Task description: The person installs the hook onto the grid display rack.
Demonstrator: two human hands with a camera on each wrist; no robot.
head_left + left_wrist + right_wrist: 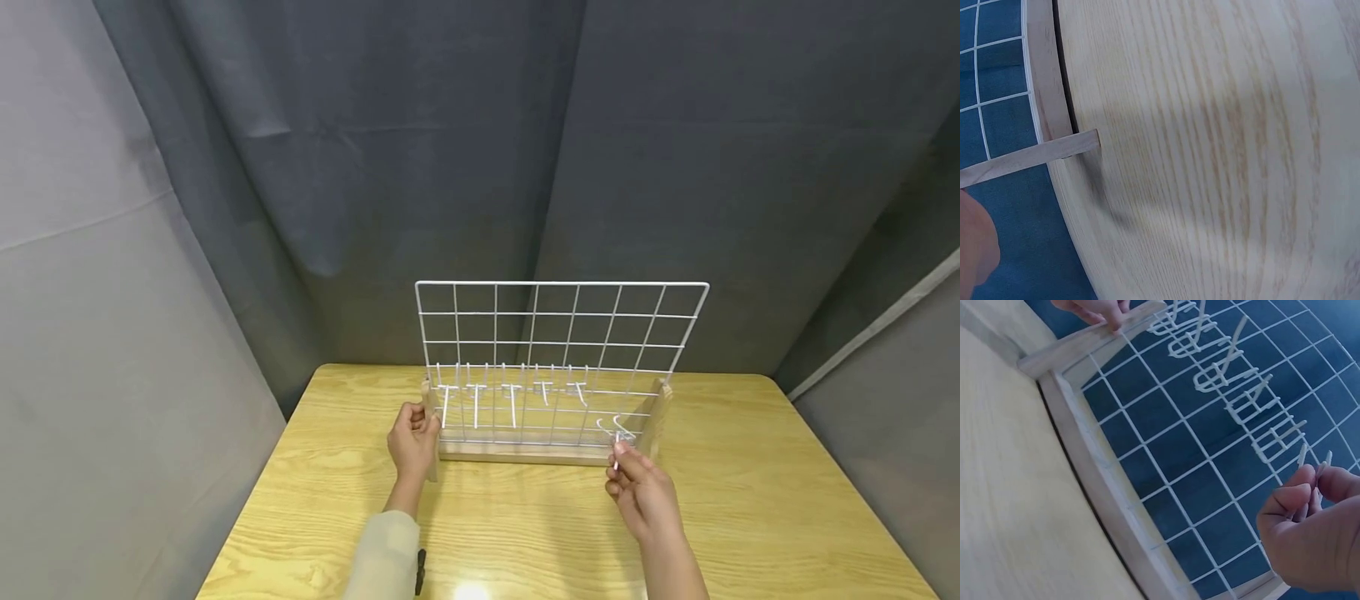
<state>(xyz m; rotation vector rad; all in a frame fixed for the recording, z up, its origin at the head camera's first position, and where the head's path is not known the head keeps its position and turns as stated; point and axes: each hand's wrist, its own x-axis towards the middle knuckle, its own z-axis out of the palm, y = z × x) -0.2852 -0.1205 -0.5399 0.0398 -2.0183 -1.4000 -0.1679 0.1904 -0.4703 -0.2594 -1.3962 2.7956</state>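
Observation:
A white wire grid panel (532, 313) stands upright in a wooden stand (517, 454). My left hand (412, 442) grips the stand's left side post (1035, 156), thumb at its near side. At the lower right of the grid, my right hand (647, 492) pinches a white wire hook (617, 442) between thumb and fingertips. The hook's two curved ends point up toward the grid wires. Its middle is hidden behind the fingers in the right wrist view. Several similar white hooks (1235, 369) hang in a row across the grid, left of the held one.
The stand rests on a wood-grain table (495, 533). Dark grey curtains (465, 183) hang behind the table, with pale grey panels (97, 350) at the sides. The stand's right side post (657, 417) rises beside my right hand.

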